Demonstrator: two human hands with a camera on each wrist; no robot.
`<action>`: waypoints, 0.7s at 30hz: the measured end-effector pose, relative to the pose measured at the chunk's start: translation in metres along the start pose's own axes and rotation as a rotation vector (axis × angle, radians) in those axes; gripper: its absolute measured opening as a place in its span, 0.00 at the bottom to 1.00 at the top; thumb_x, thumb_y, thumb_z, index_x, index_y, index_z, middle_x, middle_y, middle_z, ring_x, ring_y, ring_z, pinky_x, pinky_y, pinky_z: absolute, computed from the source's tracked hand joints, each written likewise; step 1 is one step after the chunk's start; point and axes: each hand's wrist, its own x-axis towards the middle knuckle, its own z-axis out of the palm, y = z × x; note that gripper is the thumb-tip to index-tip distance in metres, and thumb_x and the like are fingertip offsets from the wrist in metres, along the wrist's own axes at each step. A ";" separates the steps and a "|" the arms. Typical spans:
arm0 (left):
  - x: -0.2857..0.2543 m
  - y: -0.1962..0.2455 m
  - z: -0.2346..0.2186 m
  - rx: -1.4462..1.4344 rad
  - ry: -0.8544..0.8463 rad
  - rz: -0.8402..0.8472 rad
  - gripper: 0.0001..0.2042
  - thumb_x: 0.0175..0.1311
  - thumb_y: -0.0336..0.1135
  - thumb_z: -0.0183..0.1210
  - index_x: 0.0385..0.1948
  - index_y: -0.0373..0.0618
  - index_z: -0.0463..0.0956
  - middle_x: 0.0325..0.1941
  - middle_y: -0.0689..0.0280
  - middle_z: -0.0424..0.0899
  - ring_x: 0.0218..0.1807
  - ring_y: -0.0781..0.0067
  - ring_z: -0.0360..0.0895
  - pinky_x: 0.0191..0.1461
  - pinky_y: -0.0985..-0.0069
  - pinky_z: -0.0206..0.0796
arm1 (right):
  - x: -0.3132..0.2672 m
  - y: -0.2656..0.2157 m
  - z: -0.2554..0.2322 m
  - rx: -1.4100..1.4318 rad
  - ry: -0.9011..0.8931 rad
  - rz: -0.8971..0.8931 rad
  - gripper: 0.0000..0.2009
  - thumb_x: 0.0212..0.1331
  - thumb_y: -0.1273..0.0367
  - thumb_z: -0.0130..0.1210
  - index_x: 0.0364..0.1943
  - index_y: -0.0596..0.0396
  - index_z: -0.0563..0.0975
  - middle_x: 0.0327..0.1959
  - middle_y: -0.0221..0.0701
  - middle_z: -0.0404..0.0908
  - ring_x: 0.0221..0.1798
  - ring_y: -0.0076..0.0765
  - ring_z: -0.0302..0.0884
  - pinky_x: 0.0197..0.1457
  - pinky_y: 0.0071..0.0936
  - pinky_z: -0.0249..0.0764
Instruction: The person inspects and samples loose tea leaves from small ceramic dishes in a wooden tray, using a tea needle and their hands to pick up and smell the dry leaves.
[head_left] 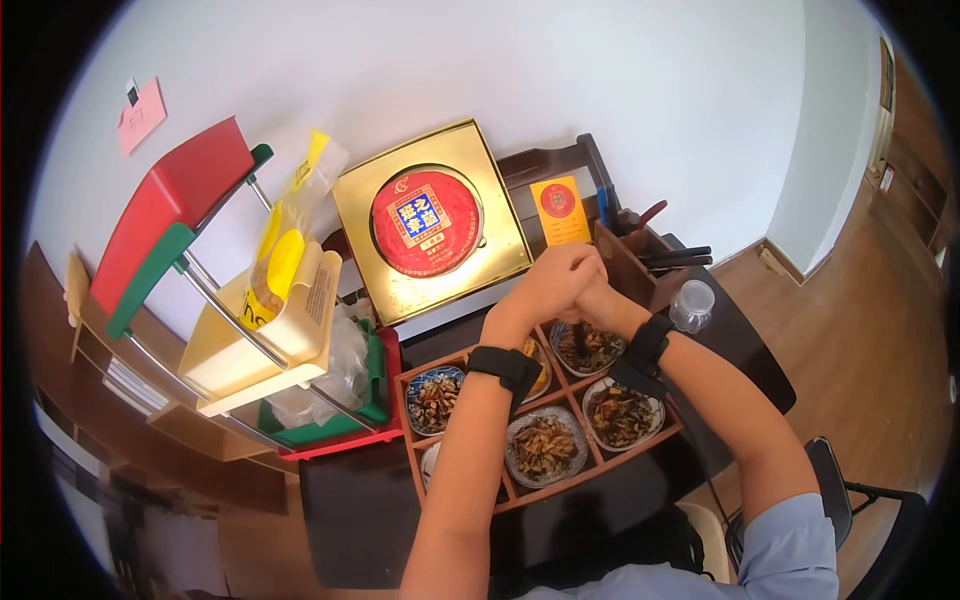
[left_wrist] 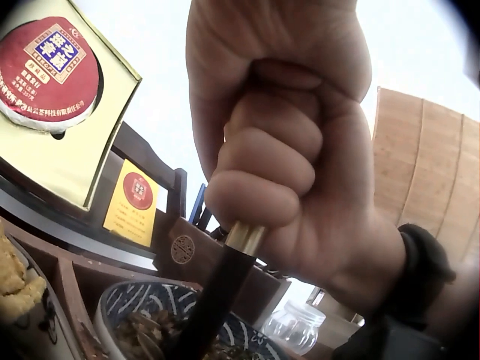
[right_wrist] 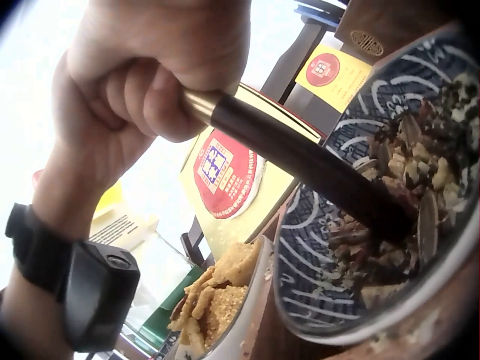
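Over the patterned bowl (right_wrist: 322, 300), the right hand (right_wrist: 172, 37) grips the dark rod (right_wrist: 300, 165) just below its fist, tip down in the dry mix (right_wrist: 420, 165). And the left hand (head_left: 552, 278) is clasped over the right! Crackers (right_wrist: 225, 300) sit beside; wooden dividers (head_left: 572, 400) flank the bowl, gold box (head_left: 350, 205) behind.

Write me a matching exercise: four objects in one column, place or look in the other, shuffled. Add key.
1. Pink note
2. Clear jar
3. Dark rod
4. Yellow card

A. Lower end in the patterned bowl
B. Bears a red circle
C. Up on the wall
D. On the table, right of the compartment tray

Key: 1-C, 2-D, 3-A, 4-B
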 end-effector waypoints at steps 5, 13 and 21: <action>-0.003 0.000 0.000 -0.015 0.023 -0.009 0.12 0.59 0.32 0.43 0.26 0.36 0.75 0.30 0.60 0.76 0.36 0.68 0.74 0.46 0.73 0.65 | 0.001 0.002 -0.001 -0.054 -0.012 0.003 0.10 0.60 0.64 0.49 0.22 0.45 0.67 0.14 0.17 0.58 0.13 0.16 0.49 0.18 0.17 0.43; -0.009 -0.001 -0.002 0.013 0.054 -0.027 0.11 0.59 0.30 0.43 0.27 0.36 0.75 0.30 0.59 0.76 0.36 0.67 0.74 0.46 0.72 0.65 | 0.005 -0.005 0.005 -0.165 -0.057 0.017 0.08 0.60 0.65 0.48 0.23 0.46 0.67 0.14 0.17 0.58 0.13 0.16 0.50 0.17 0.17 0.43; -0.001 0.006 0.006 0.063 0.051 0.013 0.11 0.60 0.31 0.43 0.27 0.35 0.74 0.30 0.58 0.76 0.35 0.66 0.73 0.45 0.72 0.65 | -0.002 -0.001 -0.005 -0.100 -0.051 -0.056 0.09 0.60 0.66 0.48 0.23 0.46 0.67 0.14 0.17 0.57 0.13 0.16 0.50 0.17 0.17 0.43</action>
